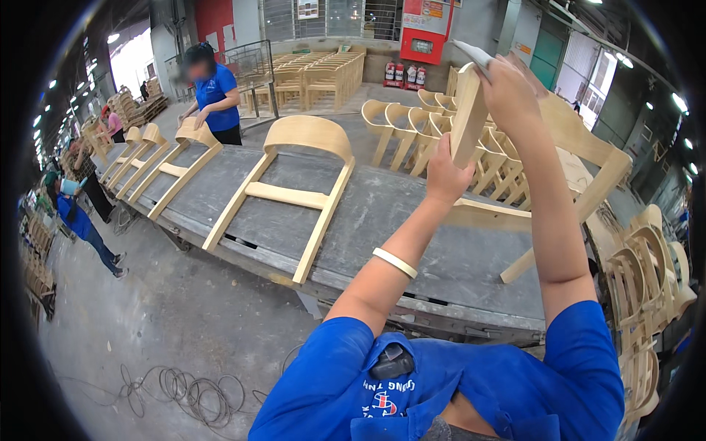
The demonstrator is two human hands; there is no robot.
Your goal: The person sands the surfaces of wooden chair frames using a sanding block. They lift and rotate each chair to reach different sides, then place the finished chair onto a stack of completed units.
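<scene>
A pale wooden chair back frame [469, 121] stands tilted on the grey worktable [382, 213], one leg pointing up in front of me. My left hand [450, 175] is closed around that leg below its upper end. Higher up, my right hand [513, 92] grips a thin grey-white sheet [474, 54], which looks like sandpaper, against the leg's top. My right forearm partly covers the frame's curved top rail [581, 136] and its crossbar. Left of my arms, another chair back frame [294, 195] lies flat on the table, its legs toward the near edge.
Farther left along the table, a co-worker [217, 92] in blue handles another frame. Many frames stand in rows [419, 125] beyond the table, and more are stacked [640, 294] at right. A coiled cable [198, 393] lies on the floor. Fire extinguishers [404, 73] stand by the wall.
</scene>
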